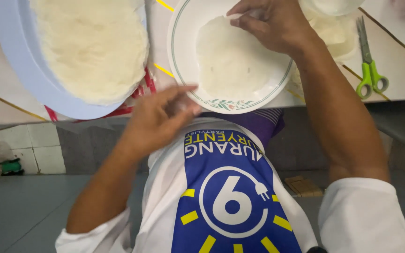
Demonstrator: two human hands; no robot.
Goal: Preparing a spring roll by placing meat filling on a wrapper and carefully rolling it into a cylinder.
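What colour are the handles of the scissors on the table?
Bright green handles on the scissors, seen in the head view.

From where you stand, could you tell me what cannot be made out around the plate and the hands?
- Head view: far rim of the white plate and the thin wrapper's top edge, hidden by the right hand.
- Blue tray: cut off by the top edge.
- Left hand fingers: blurred; contact with the rim unclear.

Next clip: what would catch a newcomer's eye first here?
Top centre, a white plate with a floral rim holds one thin pale round sheet; the right hand pinches the sheet's far edge, and the left hand touches the plate's near rim. At upper left a pale blue tray carries a stack of similar sheets, and green-handled scissors lie at right.
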